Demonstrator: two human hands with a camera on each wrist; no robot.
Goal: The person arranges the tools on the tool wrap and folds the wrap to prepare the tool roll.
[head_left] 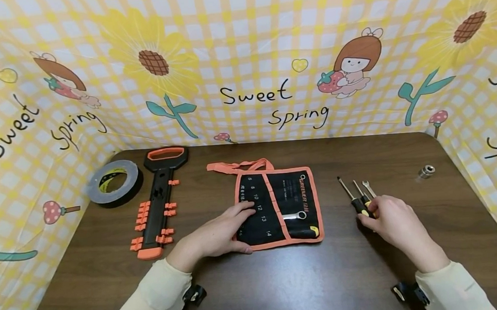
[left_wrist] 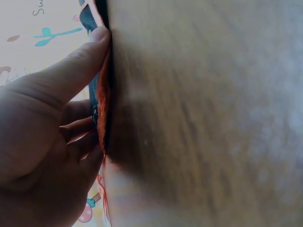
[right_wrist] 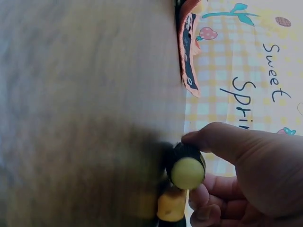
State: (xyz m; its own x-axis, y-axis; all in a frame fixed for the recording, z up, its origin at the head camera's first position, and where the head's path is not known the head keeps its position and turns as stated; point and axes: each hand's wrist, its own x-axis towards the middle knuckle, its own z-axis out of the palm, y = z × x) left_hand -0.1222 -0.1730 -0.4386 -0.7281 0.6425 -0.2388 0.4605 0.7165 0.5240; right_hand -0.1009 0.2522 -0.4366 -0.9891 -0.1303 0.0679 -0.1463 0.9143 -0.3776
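Observation:
My left hand [head_left: 213, 233] rests on a black tool pouch [head_left: 288, 188] with orange trim, fingers spread over its numbered left panel. The thumb [left_wrist: 98, 35] lies along the near trim in the left wrist view. A ring-ended wrench [head_left: 297, 216] and a yellow-tipped item [head_left: 314, 231] show in the pouch's right pocket. Right of the pouch, my right hand [head_left: 398, 226] pinches a black-and-yellow screwdriver [head_left: 359, 207] by its handle, thumb on one side and curled fingers on the other. Beside it lie a second screwdriver [head_left: 357, 187] and an open-ended wrench [head_left: 367, 187], partly hidden by the fingers.
A silver socket [head_left: 427, 171] sits at the far right of the brown table [head_left: 302, 282]. On the left are a roll of tape [head_left: 134, 183] and a black rack [head_left: 152, 221] with orange clips. Patterned cloth [head_left: 249, 52] encloses the back and sides.

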